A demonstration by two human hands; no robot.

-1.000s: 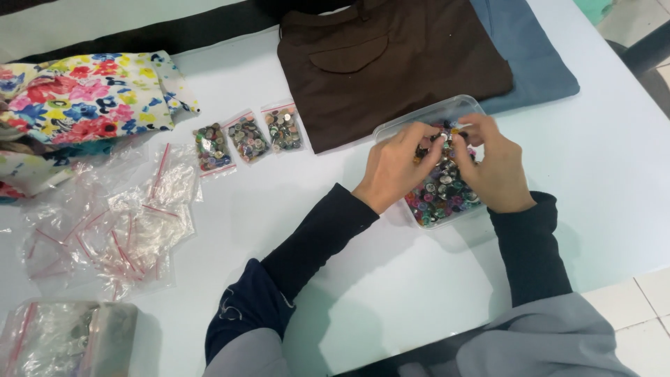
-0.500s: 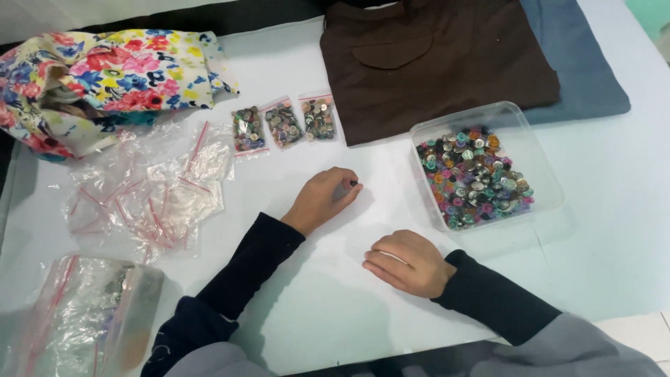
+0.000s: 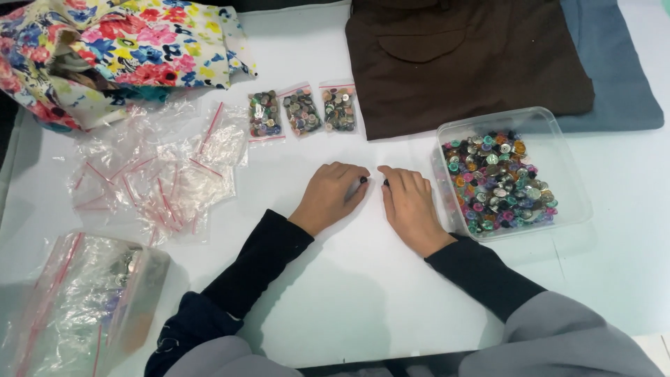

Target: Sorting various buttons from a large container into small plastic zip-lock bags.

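Head view, looking down on a white table [image 3: 335, 307]. At the near left lies a large clear bag [image 3: 84, 300] with a red strip, partly filled. Beyond it spreads a loose heap of small empty clear bags [image 3: 157, 174], and at the far left sits a flowered cloth bag [image 3: 118, 49]. Right of the heap, three small filled bags of buttons [image 3: 302, 110] lie side by side. Near the middle, the left hand [image 3: 330, 195] rests knuckles-up on the table, fingers curled narrow, with a small dark button [image 3: 363, 179] at its fingertips. Just beside it, the right hand [image 3: 410, 206] rests likewise, fingers curled narrow, a second dark button [image 3: 386, 183] at its fingertips; whether either button is pinched or only touched cannot be told. The two hands are close but apart. Farther right stands a clear plastic box [image 3: 558, 139] of mixed coloured buttons. A folded brown cloth [image 3: 474, 63] lies at the far side, overlapping a blue cloth [image 3: 614, 77].
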